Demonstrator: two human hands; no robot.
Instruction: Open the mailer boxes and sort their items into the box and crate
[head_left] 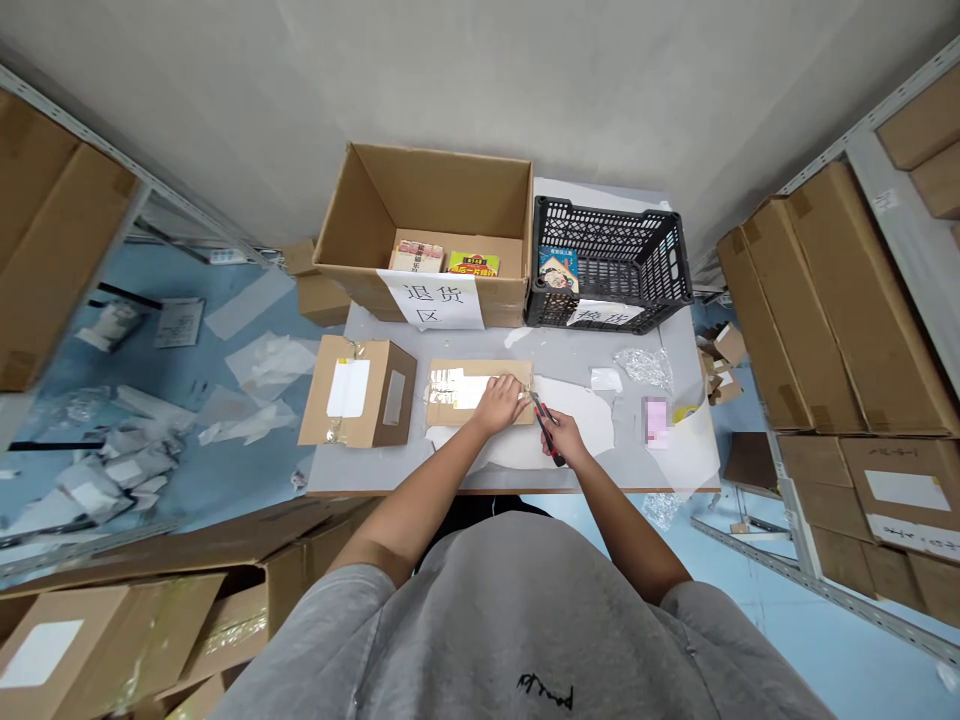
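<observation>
A flat taped cardboard box (442,407) with a white label lies in the middle of the table. My left hand (501,403) rests on its right part, fingers bent over and holding it down. In my right hand (564,440) is a red and black utility knife (556,452), its tip at the box's right end, close to my left fingers. Under the box and to its right spreads a white sheet (589,425). Where the blade meets the box is too small to make out.
Left of my hands stands a closed cardboard box (384,400). At the back are a large open carton (517,295) and a black plastic crate (664,318), both holding books or packs. Bubble wrap (646,368) and a pink slip (656,420) lie to the right. Shelves flank the table.
</observation>
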